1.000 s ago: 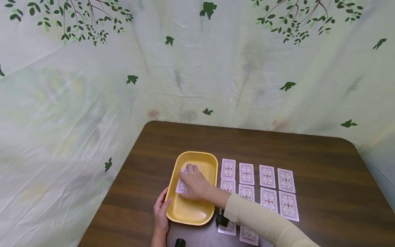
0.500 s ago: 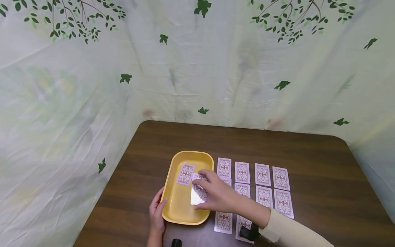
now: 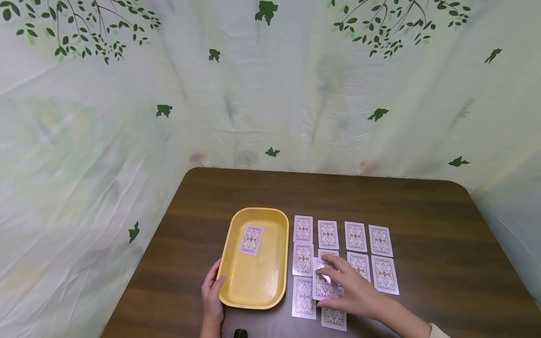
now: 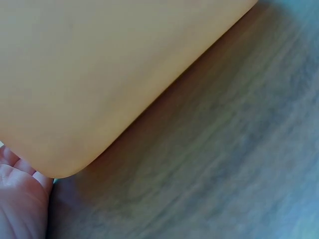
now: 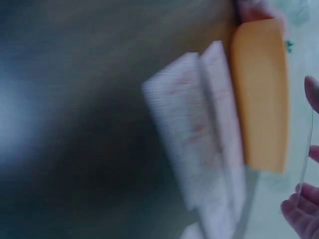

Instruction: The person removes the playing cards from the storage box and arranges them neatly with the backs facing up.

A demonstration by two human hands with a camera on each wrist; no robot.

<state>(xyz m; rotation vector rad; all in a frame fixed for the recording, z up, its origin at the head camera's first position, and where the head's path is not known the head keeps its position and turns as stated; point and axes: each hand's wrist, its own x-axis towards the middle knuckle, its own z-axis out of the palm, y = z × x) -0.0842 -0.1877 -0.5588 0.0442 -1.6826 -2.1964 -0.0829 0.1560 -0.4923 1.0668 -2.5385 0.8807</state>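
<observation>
A purple-patterned playing card (image 3: 322, 288) is pinched back-up by my right hand (image 3: 357, 288), above the cards laid on the table. Its edge shows beside the fingertips (image 5: 294, 211) in the right wrist view. At the lower left of the yellow tray (image 3: 253, 291), my left hand (image 3: 212, 298) grips the rim. In the left wrist view, the tray's side (image 4: 99, 74) fills the upper left, with part of the left hand (image 4: 22, 204) below it. Inside the tray lies one face-down card (image 3: 251, 240), near the far left.
Face-down cards (image 3: 303, 259) lie in rows right of the tray on the brown table (image 3: 444, 263); my right hand and the held card partly cover some. Behind the table hangs a leaf-printed cloth (image 3: 304, 94). A small black object (image 3: 241, 333) shows at the bottom edge.
My right hand moved from inside the tray to the right, carrying a card out over the laid cards. One card stays in the tray. The left hand keeps its place on the rim.
</observation>
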